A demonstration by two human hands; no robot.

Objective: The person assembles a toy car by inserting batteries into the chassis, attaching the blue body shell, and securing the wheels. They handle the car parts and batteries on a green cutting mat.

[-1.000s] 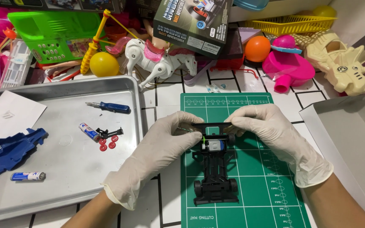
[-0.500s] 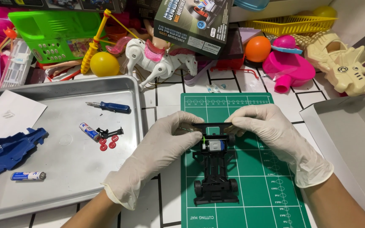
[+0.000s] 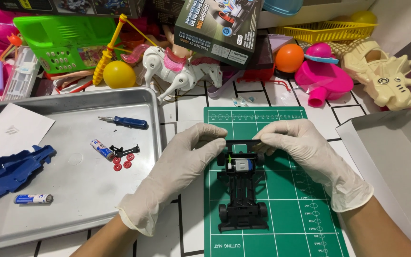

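A black toy car chassis (image 3: pixel 241 190) with four wheels and a small silver motor lies on a green cutting mat (image 3: pixel 291 209). My left hand (image 3: pixel 186 157) in a white glove pinches the far left end of the chassis. My right hand (image 3: pixel 300 147), also gloved, pinches the far right end. Between the fingertips runs a thin black bar at the chassis end.
A metal tray (image 3: pixel 72 219) at left holds a blue car body (image 3: pixel 10 171), two batteries (image 3: pixel 102 148), a blue screwdriver (image 3: pixel 124 122), small red gears, a black part and white paper. Toys and a box crowd the back. A grey box lid (image 3: pixel 396 162) sits at right.
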